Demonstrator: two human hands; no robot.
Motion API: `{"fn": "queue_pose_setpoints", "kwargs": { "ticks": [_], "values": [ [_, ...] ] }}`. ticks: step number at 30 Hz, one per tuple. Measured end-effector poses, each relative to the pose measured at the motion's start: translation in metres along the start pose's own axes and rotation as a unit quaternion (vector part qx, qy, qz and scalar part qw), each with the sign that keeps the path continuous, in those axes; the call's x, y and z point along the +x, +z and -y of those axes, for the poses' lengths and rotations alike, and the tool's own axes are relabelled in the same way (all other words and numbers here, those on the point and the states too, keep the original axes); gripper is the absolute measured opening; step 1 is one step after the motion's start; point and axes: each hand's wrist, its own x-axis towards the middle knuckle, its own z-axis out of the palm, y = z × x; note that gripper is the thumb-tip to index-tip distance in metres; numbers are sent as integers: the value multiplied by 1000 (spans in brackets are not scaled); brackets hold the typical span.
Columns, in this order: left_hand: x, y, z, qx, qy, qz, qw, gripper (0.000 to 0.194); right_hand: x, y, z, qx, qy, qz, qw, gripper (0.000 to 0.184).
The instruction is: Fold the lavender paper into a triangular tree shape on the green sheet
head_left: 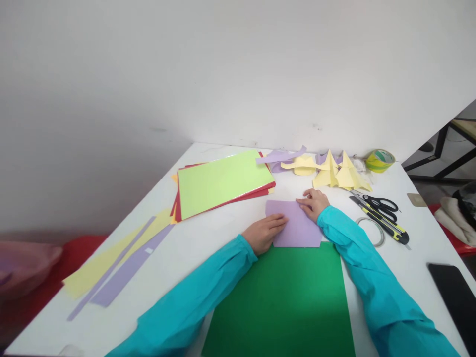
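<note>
A folded lilac paper [297,229] lies on the white table [208,248], overlapping the far edge of a dark green sheet [282,302]. My left hand [265,232] rests flat on the paper's left half, fingers stretched out. At the paper's upper middle edge, by a crease that runs down its centre, the fingertips of my right hand [314,202] press down. Both arms wear turquoise sleeves.
A stack of coloured sheets topped by light green [221,181] lies at the back left. Yellow and lilac strips [119,258] lie left. Folded yellow and lilac paper shapes [334,171], a tape roll [380,159], scissors [379,203], a utility knife [383,223], a clear tape ring [372,230] and a phone [455,297] sit right.
</note>
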Motion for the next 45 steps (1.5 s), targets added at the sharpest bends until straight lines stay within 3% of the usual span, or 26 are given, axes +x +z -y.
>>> {"fn": "queue_pose_setpoints", "kwargs": {
  "ticks": [8,19,26,37,45],
  "values": [
    [-15,-14,-18,-26,3,9,1000,38,0,0,1,3,11,1,1000,27],
    [-26,-19,-13,-126,47,-17,991,39,0,-3,3,6,17,15,1000,27],
    [-23,-26,-17,-160,39,-30,986,32,0,-4,4,12,21,14,1000,28],
    [-17,-22,-25,-96,9,-74,993,15,1,-3,3,15,18,15,1000,29],
    [-4,-30,-29,-39,29,-47,998,21,1,-5,5,16,20,16,1000,29]
  ]
}}
